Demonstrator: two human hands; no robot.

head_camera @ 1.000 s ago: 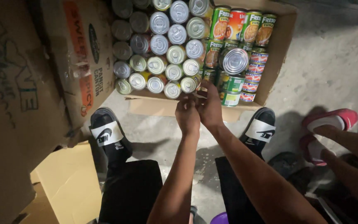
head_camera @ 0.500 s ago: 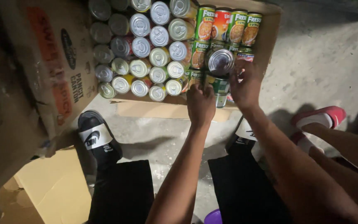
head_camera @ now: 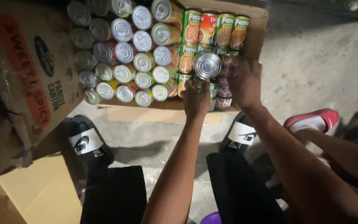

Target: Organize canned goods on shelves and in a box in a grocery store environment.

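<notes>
1. Both hands meet at the near right corner of a cardboard box (head_camera: 253,37): the left hand (head_camera: 196,99) is closed around a tin can (head_camera: 207,66), holding it from below with its silver top facing up.
2. Just right of that can, the right hand (head_camera: 244,81) reaches in among the stacked cans (head_camera: 224,89) at the box's right side; its fingers are curled there, but whether they grasp one I cannot tell.
3. Behind the held can lie four green and red labelled cans (head_camera: 214,31) on their sides along the box's far wall.
4. To the left of the grip, rows of silver-topped cans (head_camera: 123,54) fill the remainder of the box, packed close together.
5. Below the hands, on the concrete floor (head_camera: 320,62), sit two feet in black slippers (head_camera: 85,143), one to either side of the forearms.
6. Well to the right of the grip is a red slipper (head_camera: 311,121), beside another person's arm.
7. Far left of the grip stands a printed carton (head_camera: 25,70).
</notes>
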